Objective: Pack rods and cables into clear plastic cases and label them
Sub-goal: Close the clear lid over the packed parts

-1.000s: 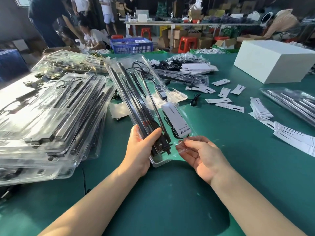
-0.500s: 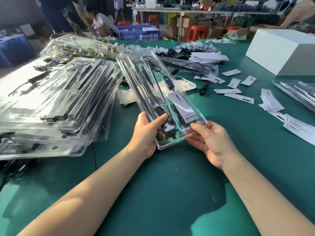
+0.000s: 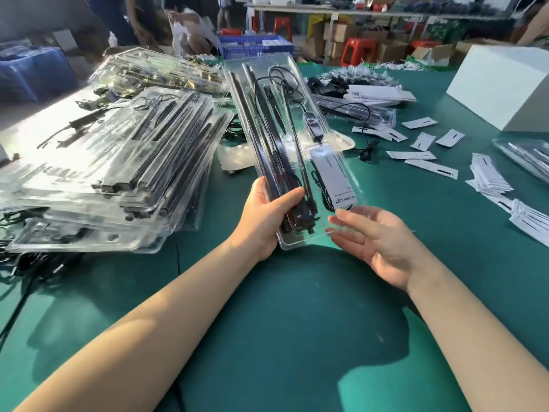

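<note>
Clear case (image 3: 289,150), label (image 3: 332,176) reading "Grow Light"

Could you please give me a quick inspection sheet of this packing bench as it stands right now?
Surface: green table, partly in sunlight and shadow.
Job's things: clear case holding black rods, a cable and a label card, held tilted above the table; stack of packed cases at left.
Clutter: loose white labels scattered at right; white box at far right.
Grippers: left hand grips the case's near end, thumb on top; right hand open, fingertips at the case's near right corner.
Cables: black cable loose on the table beyond the case; more under the stack.
Surroundings: blue crate, red stools, cartons, people working behind.
</note>
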Tool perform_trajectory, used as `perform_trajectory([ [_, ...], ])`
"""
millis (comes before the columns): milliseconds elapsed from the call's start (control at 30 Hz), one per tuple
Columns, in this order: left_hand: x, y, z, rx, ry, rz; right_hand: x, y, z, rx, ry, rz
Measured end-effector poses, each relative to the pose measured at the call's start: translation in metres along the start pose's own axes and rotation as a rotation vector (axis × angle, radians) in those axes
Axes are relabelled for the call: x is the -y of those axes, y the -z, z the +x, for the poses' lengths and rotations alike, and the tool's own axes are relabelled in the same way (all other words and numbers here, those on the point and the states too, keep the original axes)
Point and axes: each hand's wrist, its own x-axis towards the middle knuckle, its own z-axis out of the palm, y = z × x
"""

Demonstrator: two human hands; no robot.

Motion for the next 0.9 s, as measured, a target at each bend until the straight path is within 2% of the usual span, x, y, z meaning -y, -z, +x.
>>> perform_trajectory([
  [167,0.001,-0.002,-0.003,0.079,0.123,0.05,-0.001,0.002,0.001,-0.048,0.044,-0.147],
  [300,0.001,-0.002,-0.003,0.115,0.13,0.063,-0.004,0.007,0.004,-0.079,0.055,-0.156],
  [567,-0.002,-0.003,-0.006,0.121,0.128,0.095,-0.004,0.002,0.002,0.0,-0.001,-0.195],
  [800,-0.004,-0.005,-0.007,0.067,0.17,0.188,-0.005,-0.001,0.007,-0.116,0.001,-0.149],
  [900,-0.006,-0.004,-0.007,0.052,0.168,0.18,-0.006,-0.003,0.002,-0.077,-0.001,-0.165],
])
